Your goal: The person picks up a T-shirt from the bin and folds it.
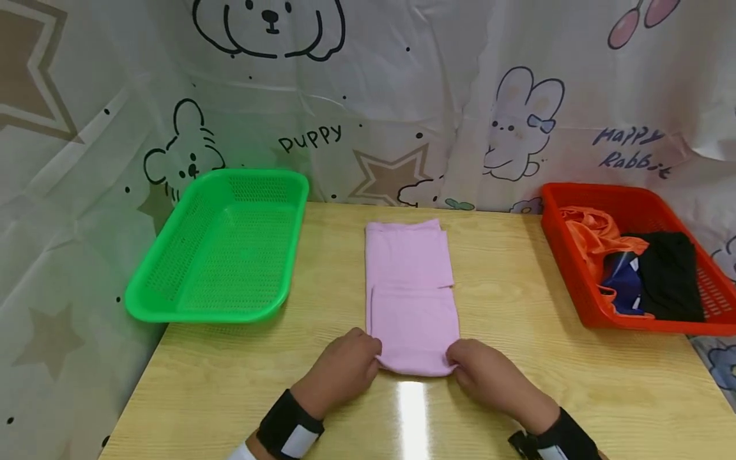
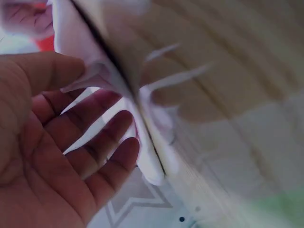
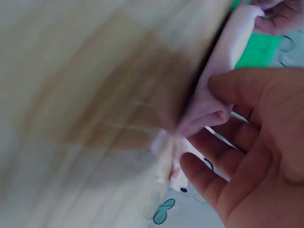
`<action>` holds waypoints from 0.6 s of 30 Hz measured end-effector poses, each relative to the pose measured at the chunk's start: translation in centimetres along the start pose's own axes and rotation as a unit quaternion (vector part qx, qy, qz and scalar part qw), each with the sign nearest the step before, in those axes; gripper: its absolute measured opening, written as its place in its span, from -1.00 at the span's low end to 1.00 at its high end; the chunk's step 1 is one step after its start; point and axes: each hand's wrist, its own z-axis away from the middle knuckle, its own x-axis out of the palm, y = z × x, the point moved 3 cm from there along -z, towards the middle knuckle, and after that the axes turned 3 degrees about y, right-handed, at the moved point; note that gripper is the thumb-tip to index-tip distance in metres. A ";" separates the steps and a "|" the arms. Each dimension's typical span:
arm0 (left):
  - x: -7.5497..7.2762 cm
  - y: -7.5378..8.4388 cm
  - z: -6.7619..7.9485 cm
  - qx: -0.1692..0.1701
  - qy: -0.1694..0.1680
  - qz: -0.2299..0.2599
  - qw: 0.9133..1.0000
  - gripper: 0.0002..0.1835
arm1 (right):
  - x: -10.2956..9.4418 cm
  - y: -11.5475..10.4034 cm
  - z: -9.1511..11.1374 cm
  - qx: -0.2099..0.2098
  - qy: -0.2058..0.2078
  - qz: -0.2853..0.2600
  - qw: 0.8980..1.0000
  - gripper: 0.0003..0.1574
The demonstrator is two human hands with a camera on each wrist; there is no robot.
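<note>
Your left hand (image 1: 345, 367) and right hand (image 1: 489, 377) pinch the two near corners of the folded pale pink cloth garment (image 1: 411, 300), thumb over fingers on each side. The garment lies flat on the light wooden table (image 1: 230, 377), running straight away from your hands in a long rectangular strip, with a stepped edge about halfway up where layers overlap.

Well off beyond your left hand sits the green perforated plastic basket (image 1: 221, 246), rectangular with rounded corners, overhanging the table's left edge. Well off beyond your right hand is the red perforated plastic basket (image 1: 575, 268), with crumpled orange cloth (image 1: 592, 236), a dark blue piece (image 1: 623, 284) and black cloth (image 1: 669, 281) in it. Nothing stands between your hands and either basket. A glare streak sits on the table between your wrists. Behind everything hangs a wrinkled printed cartoon backdrop sheet (image 1: 402, 96).

In the left wrist view the left hand (image 2: 57, 142) shows its fingers under the pink edge (image 2: 142, 142), thumb on top; heavily blurred. The right wrist view shows the right hand (image 3: 251, 142) gripping the bunched pink corner (image 3: 209, 118); table blurred too. The red basket's right end is cut off by the frame, and both forearms too.
</note>
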 end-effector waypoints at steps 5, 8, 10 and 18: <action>-3.0 1.0 1.8 -0.015 0.024 0.171 0.985 -0.90 | -3.2 -2.0 2.5 0.019 0.028 -0.161 0.986 -0.75; -5.1 1.3 1.3 -0.025 0.052 0.285 0.957 -0.88 | -5.7 -2.2 2.1 0.042 0.076 -0.214 0.973 -0.75; -5.9 0.8 0.2 -0.054 0.077 0.348 0.933 -0.86 | -6.9 -1.7 0.6 0.076 0.102 -0.228 0.965 -0.79; -4.0 -4.0 -6.4 -0.286 0.173 0.452 0.827 -0.68 | -6.1 4.2 -8.9 0.248 0.129 -0.277 0.919 -0.71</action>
